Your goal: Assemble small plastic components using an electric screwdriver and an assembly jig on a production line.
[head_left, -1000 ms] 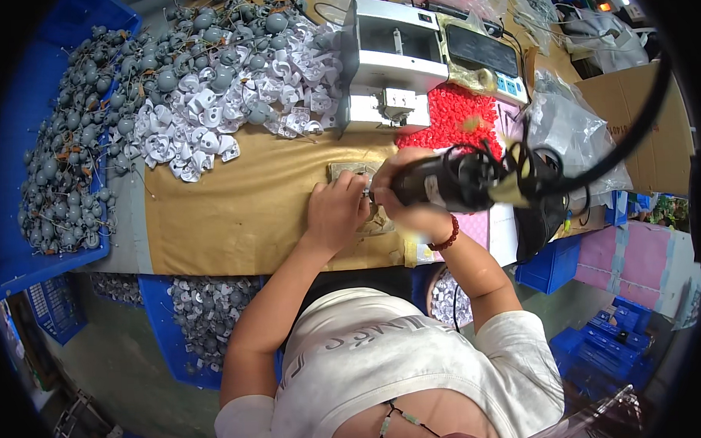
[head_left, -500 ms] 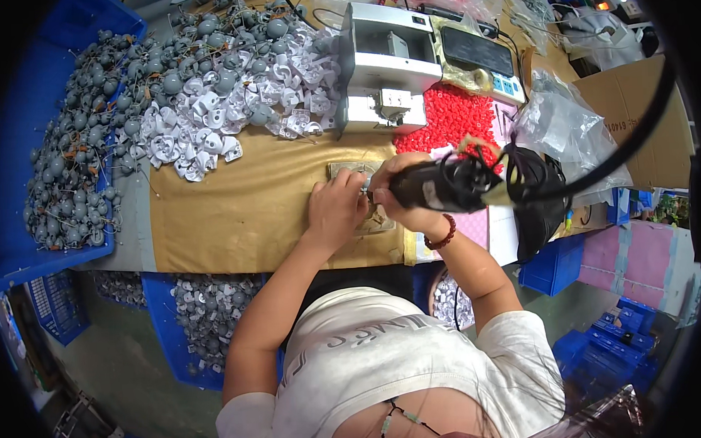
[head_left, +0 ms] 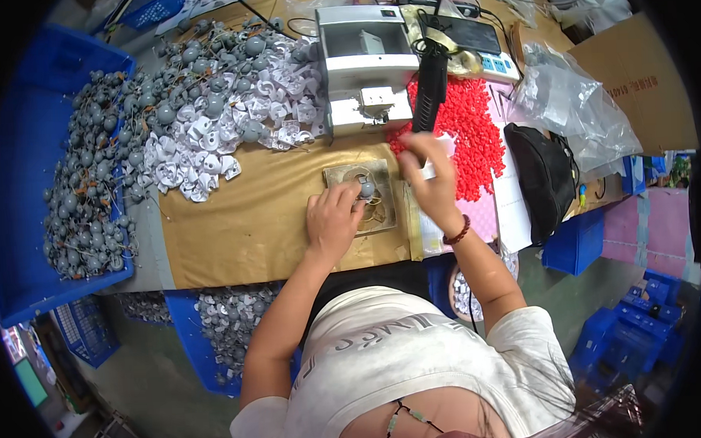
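Note:
My left hand (head_left: 332, 222) rests at the left side of a square plate fixture (head_left: 387, 218) on the tan mat. Its fingertips are closed on a small grey ball-shaped part (head_left: 366, 191) over the fixture. Thin wire loops lie around it. My right hand (head_left: 436, 183) is raised to the right of the fixture, slightly blurred, thumb and fingers apart with nothing visible in them. Just beyond its fingers hangs a black power screwdriver (head_left: 429, 93) on a cable, apart from the hand as far as I can see.
Grey ball parts (head_left: 86, 174) and white plastic pieces (head_left: 201, 147) are heaped at the left, partly in a blue bin (head_left: 19, 223). A grey-white machine (head_left: 367, 64) stands behind the fixture. Red small parts (head_left: 471, 134), a black pouch (head_left: 533, 178) and a carton (head_left: 635, 78) are on the right.
My right hand has let go of the screwdriver, which has swung up and away to hang before the machine. My left hand stays by the fixture, and the grey part now shows.

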Available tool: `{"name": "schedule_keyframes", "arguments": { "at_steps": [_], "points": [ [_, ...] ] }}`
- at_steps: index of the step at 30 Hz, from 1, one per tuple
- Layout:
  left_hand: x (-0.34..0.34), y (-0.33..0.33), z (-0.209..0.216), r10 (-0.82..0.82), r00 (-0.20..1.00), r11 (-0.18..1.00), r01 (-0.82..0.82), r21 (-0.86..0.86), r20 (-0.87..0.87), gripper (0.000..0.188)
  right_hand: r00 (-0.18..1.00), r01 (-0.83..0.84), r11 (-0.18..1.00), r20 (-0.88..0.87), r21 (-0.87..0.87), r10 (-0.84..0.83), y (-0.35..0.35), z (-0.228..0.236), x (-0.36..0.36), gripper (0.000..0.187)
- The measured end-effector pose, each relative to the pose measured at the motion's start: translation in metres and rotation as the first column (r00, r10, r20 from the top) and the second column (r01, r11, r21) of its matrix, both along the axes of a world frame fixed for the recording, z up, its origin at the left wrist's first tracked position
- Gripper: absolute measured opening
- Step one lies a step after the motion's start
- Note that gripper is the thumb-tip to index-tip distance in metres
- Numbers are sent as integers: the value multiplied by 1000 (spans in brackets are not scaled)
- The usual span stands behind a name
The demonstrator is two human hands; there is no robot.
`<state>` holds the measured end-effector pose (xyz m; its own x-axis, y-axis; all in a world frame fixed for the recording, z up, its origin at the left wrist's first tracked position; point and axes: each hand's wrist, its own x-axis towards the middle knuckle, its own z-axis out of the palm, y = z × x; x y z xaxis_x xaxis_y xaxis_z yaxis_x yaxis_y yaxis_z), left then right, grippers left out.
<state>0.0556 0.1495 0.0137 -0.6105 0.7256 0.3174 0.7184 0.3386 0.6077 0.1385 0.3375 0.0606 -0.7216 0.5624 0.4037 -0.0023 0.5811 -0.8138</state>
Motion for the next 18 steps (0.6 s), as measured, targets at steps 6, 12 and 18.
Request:
{"name": "schedule_keyframes", "arguments": {
  "at_steps": [6,12,18],
  "points": [
    [-1,2,-3,-33,999,999,32,-6,-22,37,983,-154,977,79,-148,166,-22,-34,-20,11],
    [-3,-4,2,-44,998,996,40,77,53,34,958,-214,875,80,-434,275,-24,-11,-34,17],
    [-5,-111,34,-48,981,998,55,-35,188,32,843,-312,751,194,-582,501,22,2,12,22]
  ]
}}
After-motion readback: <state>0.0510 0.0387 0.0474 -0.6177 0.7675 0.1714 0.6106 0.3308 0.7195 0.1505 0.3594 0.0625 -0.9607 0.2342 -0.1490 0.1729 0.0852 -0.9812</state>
